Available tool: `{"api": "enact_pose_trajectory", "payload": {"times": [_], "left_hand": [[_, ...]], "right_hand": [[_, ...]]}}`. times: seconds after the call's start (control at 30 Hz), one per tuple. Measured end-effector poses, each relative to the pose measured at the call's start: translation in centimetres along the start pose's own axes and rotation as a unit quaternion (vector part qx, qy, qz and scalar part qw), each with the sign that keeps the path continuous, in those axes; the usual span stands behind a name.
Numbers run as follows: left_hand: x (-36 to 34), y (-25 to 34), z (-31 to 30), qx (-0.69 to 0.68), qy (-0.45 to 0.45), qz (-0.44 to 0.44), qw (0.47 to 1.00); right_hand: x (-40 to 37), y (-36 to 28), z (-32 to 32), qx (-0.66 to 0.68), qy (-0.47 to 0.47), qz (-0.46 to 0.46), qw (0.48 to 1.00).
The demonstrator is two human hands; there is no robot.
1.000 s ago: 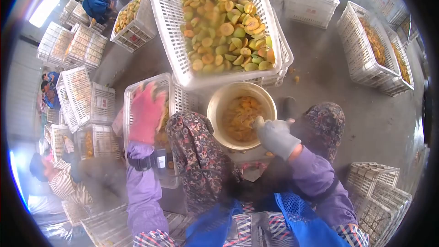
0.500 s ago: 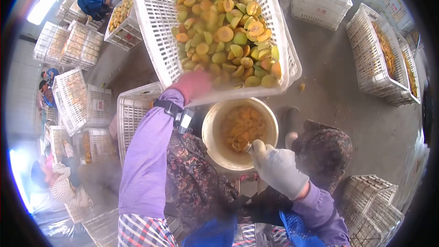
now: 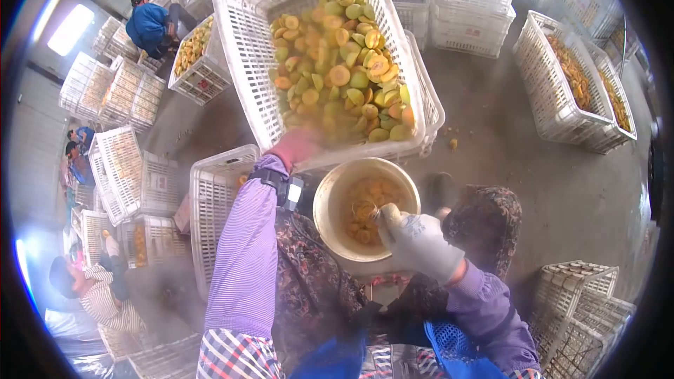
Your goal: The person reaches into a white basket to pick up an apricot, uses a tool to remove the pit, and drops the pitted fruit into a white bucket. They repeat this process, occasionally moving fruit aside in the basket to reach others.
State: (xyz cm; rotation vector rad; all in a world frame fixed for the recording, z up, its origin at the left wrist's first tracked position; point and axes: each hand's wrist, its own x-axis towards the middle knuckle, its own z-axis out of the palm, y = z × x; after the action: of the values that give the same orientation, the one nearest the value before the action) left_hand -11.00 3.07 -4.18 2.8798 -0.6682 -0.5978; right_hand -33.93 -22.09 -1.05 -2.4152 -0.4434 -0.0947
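My left hand (image 3: pixel 298 146), in a pink glove, reaches over the near edge of a white plastic crate (image 3: pixel 247 74). Its fingers are blurred, so I cannot see what they hold. Halved green and orange fruit, apricot- or plum-like (image 3: pixel 340 76), fill much of that crate. Below it stands a pale round bucket (image 3: pixel 323 221) with orange fruit pieces (image 3: pixel 368 196) in it. My right hand (image 3: pixel 425 245), in a whitish glove, is closed on a small tool with a looped wire end (image 3: pixel 374 212), over the bucket's right side.
Another white crate (image 3: pixel 210 221) stands left of the bucket. Fruit-filled crates (image 3: pixel 554 109) are at the right, stacked crates (image 3: pixel 474 10) behind, and more crates (image 3: pixel 572 309) at lower right. Several people work at the left, one in blue (image 3: pixel 149 24), one in stripes (image 3: pixel 105 302).
The whole view has shifted slightly. My right hand and the looped tool sit a little higher over the bucket. My left hand stays at the crate's near edge.
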Motion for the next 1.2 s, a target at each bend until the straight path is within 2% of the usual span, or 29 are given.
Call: {"api": "enact_pose_trajectory", "payload": {"times": [0.03,0.1,0.17,0.23,0.27,0.4,0.47,0.67,0.77,0.87,1.0,1.07,1.17,1.2], "left_hand": [[0.6,-2.0,1.4,-0.092,0.029,0.038,0.995],[-0.8,-1.9,0.4,-0.246,0.041,0.034,0.968],[-3.0,-1.0,-0.2,-0.392,0.073,0.032,0.916],[-5.6,1.3,-0.4,-0.463,0.115,0.055,0.877],[-7.0,2.7,-0.3,-0.474,0.138,0.074,0.866],[-10.2,6.5,1.7,-0.339,0.226,0.158,0.900],[-11.5,7.4,2.4,-0.336,0.238,0.161,0.897],[-13.3,8.7,4.5,-0.410,0.224,0.135,0.874],[-13.1,10.5,5.9,-0.532,0.211,0.106,0.813],[-12.3,12.0,7.0,-0.650,0.186,0.073,0.733],[-11.9,11.9,5.9,-0.752,0.106,0.061,0.647],[-12.0,11.6,5.1,-0.779,0.074,0.060,0.620],[-12.0,11.8,4.6,-0.807,0.047,0.057,0.586],[-11.9,12.0,4.5,-0.815,0.043,0.057,0.576]], "right_hand": [[0.0,-0.2,-0.3,0.001,0.003,0.006,1.000],[0.3,-0.7,-1.0,-0.016,-0.022,0.044,0.999],[1.1,-1.2,-1.8,-0.014,-0.040,0.068,0.997],[2.2,-1.7,-1.9,0.003,-0.003,0.028,1.000],[2.8,-1.8,-1.6,-0.005,0.007,0.008,1.000],[4.4,-2.9,-1.1,-0.030,0.028,-0.023,0.999],[4.4,-2.9,-0.4,-0.023,0.063,-0.054,0.996],[4.0,-3.8,-1.0,0.001,0.044,-0.007,0.999],[3.7,-2.9,0.5,-0.019,0.054,-0.013,0.998],[3.8,-1.6,1.7,0.025,-0.002,0.005,1.000],[2.8,-1.8,0.7,0.090,-0.039,0.025,0.995],[2.8,-1.2,0.5,0.158,-0.082,0.024,0.984],[3.0,-1.1,0.1,0.260,-0.095,0.059,0.959],[3.1,-1.3,0.3,0.252,-0.089,0.050,0.962]]}}
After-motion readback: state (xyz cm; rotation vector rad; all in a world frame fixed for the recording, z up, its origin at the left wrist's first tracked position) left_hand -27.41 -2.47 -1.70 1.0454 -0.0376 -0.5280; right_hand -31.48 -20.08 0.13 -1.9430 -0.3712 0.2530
